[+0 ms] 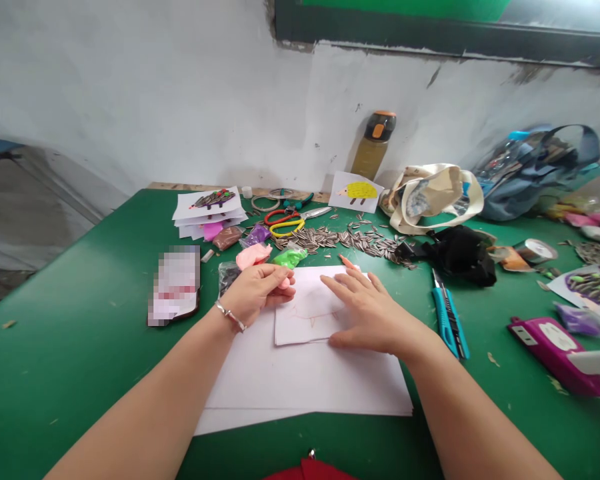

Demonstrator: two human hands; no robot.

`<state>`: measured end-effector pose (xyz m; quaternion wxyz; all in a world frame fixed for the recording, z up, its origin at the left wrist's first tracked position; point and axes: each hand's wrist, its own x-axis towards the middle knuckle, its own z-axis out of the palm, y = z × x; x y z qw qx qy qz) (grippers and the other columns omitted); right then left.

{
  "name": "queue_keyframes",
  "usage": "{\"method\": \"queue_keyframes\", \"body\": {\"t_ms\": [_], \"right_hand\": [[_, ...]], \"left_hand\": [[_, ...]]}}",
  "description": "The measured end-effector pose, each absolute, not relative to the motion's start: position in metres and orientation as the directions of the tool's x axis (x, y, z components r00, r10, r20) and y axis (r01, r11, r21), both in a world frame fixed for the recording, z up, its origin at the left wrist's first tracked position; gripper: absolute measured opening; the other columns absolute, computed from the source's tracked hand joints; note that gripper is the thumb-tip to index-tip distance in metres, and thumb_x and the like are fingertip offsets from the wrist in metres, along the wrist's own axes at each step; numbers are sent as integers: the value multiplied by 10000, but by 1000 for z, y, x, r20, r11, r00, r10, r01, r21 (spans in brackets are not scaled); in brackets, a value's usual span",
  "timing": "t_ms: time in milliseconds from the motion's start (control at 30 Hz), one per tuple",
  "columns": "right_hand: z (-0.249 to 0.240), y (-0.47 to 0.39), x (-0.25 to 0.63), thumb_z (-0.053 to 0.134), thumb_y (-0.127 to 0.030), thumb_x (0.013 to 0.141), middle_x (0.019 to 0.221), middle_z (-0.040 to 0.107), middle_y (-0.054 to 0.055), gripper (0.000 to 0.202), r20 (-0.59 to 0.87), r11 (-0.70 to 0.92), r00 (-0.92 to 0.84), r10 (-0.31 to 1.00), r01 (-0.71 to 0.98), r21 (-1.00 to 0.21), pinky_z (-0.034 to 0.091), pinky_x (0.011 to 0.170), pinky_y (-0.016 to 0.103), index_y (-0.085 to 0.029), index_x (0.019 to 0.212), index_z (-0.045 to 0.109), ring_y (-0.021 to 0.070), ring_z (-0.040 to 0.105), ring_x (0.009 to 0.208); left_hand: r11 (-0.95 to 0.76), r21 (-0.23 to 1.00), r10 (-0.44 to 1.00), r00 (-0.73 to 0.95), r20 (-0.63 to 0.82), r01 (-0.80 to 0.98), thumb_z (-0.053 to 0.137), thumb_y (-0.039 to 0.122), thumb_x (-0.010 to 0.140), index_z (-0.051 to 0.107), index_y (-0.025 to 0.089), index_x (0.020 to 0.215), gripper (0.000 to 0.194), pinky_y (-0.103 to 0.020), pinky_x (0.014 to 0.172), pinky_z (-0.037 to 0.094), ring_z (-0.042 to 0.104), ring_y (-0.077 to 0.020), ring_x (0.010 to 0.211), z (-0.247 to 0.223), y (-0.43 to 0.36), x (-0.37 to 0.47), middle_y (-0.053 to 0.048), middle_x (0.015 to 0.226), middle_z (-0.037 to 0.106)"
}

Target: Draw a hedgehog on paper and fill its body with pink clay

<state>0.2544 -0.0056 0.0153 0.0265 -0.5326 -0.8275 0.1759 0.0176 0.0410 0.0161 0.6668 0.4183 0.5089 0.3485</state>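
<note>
My left hand [260,290] pinches a small bit of pink clay [284,283] between thumb and fingers, above the left edge of a small white sheet [300,327] with a faint line drawing. Spread fingers of my right hand [367,310] rest on the right side of that sheet. Larger white paper [300,383] lies beneath it. Just behind my left hand are a pink clay lump [253,255] and a green clay packet [290,256]. An orange pencil-like tip [347,261] shows behind my right hand.
Sunflower seeds [325,237] and scissors [285,223] lie at the back. A phone [176,285] is on the left. To the right are a teal cutter [450,317], black strap bundle [463,255], cloth bag [433,200] and magenta device [560,353]. A bottle [373,147] stands by the wall.
</note>
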Motion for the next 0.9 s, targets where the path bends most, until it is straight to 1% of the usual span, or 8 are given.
{"method": "queue_keyframes", "body": {"t_ms": [67,167,333,467,533,600,733,900], "right_hand": [[16,-6,254,703,-500,644,1419,435,84,966,-133,383,-440,888,868,-317,69,1132,607,-335,1491,267,350,80,1452],[18,-6,254,675,-539,687,1442,419,97,920,-69,396,-436,897,863,-313,121,1122,612,-314,1487,281,357,113,1447],[26,-10,242,535,-480,867,1344,526,117,584,193,441,-397,897,806,-395,316,1070,526,-244,1389,426,311,370,1340],[26,-16,221,536,-403,892,1028,644,83,312,294,483,-384,875,722,-495,455,918,446,-223,1143,579,248,578,1014],[22,-17,212,532,-353,896,866,620,59,164,306,475,-365,880,708,-523,487,807,379,-210,888,613,214,577,874],[17,-17,207,503,-284,901,824,595,57,158,352,477,-329,877,692,-542,486,757,346,-204,799,594,199,563,829],[13,-16,207,497,-193,872,906,610,72,130,406,498,-306,861,671,-550,485,776,345,-207,908,621,204,568,877],[16,-17,209,532,-203,863,966,649,72,172,346,472,-325,880,677,-565,482,814,369,-211,1013,615,216,584,920]], "left_hand": [[430,902,883,231,-408,-48,780,305,701,677,122,785,226,-275,731,568,650,-121,741,18,40,19,-50,923,661],[473,878,862,248,-442,-78,768,225,729,687,129,912,221,-282,760,573,673,-137,770,22,37,21,-65,929,687],[518,848,820,346,-455,-114,803,294,708,694,123,908,284,-315,766,577,683,-163,773,25,27,30,-88,907,701],[525,843,785,449,-426,-119,816,425,663,681,126,751,339,-318,735,570,641,-139,703,25,15,42,-36,767,664],[515,849,776,487,-401,-122,768,499,698,639,129,676,393,-326,727,563,605,-120,641,24,9,46,0,651,611],[515,847,770,504,-391,-130,737,543,715,633,132,687,425,-352,747,558,613,-132,653,23,6,48,-1,635,610],[511,850,769,511,-384,-131,789,497,673,692,124,789,403,-370,796,545,645,-159,733,23,5,49,-41,758,666],[488,864,789,487,-375,-125,817,464,642,708,119,756,380,-355,755,550,627,-148,688,24,6,50,-31,725,653]]}}
